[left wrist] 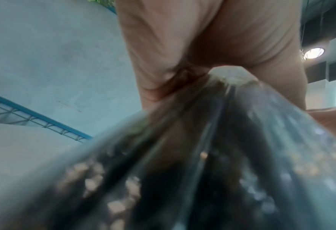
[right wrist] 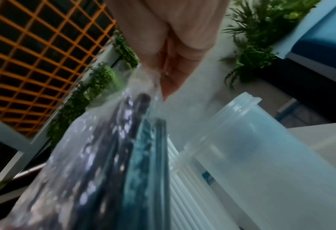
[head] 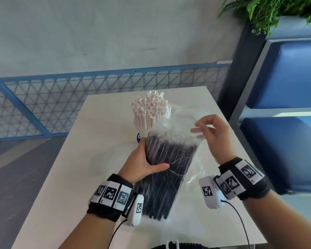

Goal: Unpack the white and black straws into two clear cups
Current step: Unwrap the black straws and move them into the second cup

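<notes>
A clear plastic pack of black straws [head: 166, 168] stands tilted over the middle of the white table [head: 75, 169]. My left hand [head: 144, 164] grips the pack round its middle, thumb across the front. My right hand [head: 212, 135] pinches the loose clear wrap at the pack's top; the right wrist view shows the fingers [right wrist: 170, 74] on that wrap [right wrist: 143, 84]. Behind, white paper-wrapped straws [head: 151, 110] stand bunched in a clear cup. A second clear cup [head: 192, 114] stands empty to their right, also visible as the cup [right wrist: 261, 147] beside the pack.
A crumpled clear wrapper [head: 196, 169] lies on the table under my right wrist. A blue mesh railing [head: 61, 97] runs behind the table. Blue padded seating [head: 285, 123] stands to the right, with green plants [head: 269, 9] above it.
</notes>
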A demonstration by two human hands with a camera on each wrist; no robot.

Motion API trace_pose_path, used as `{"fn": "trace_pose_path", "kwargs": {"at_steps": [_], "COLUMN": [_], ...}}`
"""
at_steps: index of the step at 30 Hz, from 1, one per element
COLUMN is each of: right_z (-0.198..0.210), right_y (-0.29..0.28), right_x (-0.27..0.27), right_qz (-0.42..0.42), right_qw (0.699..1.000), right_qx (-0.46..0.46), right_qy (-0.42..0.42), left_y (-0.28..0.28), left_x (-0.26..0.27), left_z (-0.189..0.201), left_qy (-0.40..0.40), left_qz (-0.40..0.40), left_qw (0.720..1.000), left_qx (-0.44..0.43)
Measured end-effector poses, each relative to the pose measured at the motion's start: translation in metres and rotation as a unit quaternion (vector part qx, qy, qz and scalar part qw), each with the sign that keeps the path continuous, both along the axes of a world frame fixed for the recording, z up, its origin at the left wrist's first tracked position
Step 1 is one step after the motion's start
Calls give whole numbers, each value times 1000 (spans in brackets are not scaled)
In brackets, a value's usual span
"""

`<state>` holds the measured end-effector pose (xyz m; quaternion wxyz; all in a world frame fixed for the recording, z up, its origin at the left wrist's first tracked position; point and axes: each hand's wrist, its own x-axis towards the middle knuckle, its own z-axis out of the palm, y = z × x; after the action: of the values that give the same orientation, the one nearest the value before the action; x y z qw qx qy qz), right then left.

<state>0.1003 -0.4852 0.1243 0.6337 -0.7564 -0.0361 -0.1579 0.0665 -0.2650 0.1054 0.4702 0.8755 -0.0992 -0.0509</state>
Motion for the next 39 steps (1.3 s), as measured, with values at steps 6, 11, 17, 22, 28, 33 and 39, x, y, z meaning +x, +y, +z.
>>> {"fn": "trace_pose_path", "kwargs": {"at_steps": [6, 11, 17, 22, 28, 33, 39], "right_z": [18, 32, 68, 73, 59, 37, 36], "right_y": [14, 29, 25, 26, 41, 51, 45], "right_x": [-11, -11, 3, 15, 15, 20, 25], "right_qz": [-57, 50, 120, 199, 210, 148, 85], "right_qw": [943, 911, 938, 854, 841, 879, 946], "right_qx": [-205, -341, -301, -481, -498, -452, -311], "right_qy": [-257, -225, -121, -7, -10, -30, -26], "left_y": [1, -3, -8, -10, -7, -9, -10], "left_x": [4, 7, 9, 12, 15, 14, 15], "left_z": [6, 15, 7, -18, -30, -31, -33], "left_qy": [-27, -62, -105, -96, -92, -77, -83], "left_qz": [33, 47, 90, 108, 126, 125, 142], "left_qw": [999, 996, 989, 988, 987, 989, 986], "left_qx": [-8, -37, -61, -51, -27, -32, -15]}}
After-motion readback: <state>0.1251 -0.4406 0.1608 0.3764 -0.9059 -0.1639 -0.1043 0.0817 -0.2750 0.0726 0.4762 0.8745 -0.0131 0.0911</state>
